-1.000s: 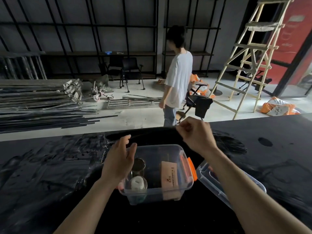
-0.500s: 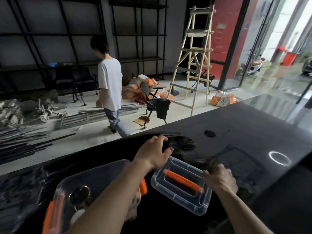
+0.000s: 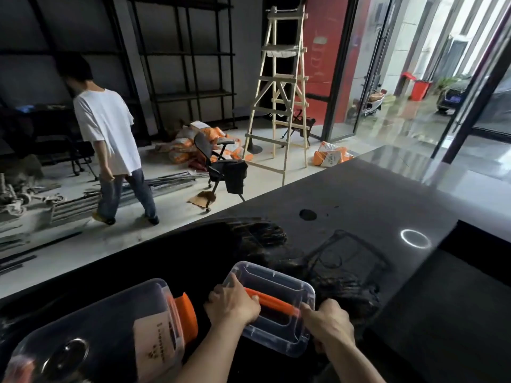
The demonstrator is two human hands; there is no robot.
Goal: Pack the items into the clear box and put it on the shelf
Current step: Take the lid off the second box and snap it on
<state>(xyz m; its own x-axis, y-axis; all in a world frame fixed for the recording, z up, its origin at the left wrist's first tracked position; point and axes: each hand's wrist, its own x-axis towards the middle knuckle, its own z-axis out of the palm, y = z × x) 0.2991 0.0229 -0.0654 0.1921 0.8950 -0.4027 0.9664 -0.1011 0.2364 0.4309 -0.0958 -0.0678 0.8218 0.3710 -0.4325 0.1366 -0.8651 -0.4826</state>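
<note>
The left hand [image 3: 233,304] has left the clear box [image 3: 91,335]; both hands, right hand [image 3: 329,324] included, now clasp the lid [image 3: 272,305].

- Two bare forearms enter from the bottom edge of the head view, each ending in a bare hand.
- The left hand [image 3: 233,304] wears no glove, ring or band on the parts that show; its knuckles and the back of the hand face the camera.
- The right hand [image 3: 327,324] is likewise ungloved, with no ring or watch in sight.
- No sleeve, cuff or strap covers either forearm as far as the frame reaches; both wrists are uncovered.
- The upper arms, the shoulders and any clothing lie outside the frame.
</note>
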